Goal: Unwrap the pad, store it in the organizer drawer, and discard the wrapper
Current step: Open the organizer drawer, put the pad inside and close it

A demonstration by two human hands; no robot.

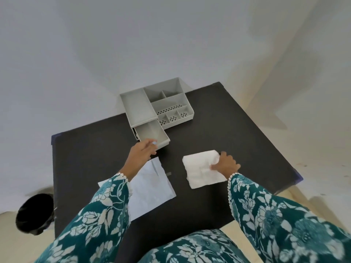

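A grey plastic organizer (139, 106) stands at the back of the dark table (218, 133). Its lower drawer (152, 132) is pulled out and looks empty. My left hand (141, 152) grips the drawer's front edge. A folded white pad (199, 168) lies flat on the table right of centre. My right hand (225, 164) presses on the pad's right edge, fingers curled onto it. The flat pale wrapper (150, 185) lies on the table under my left forearm, partly hidden by my sleeve.
A black bin (34, 213) stands on the floor left of the table. The organizer's open top compartments (171, 107) sit to the right of the drawer unit. White walls rise behind the table. My lap is at the table's front edge.
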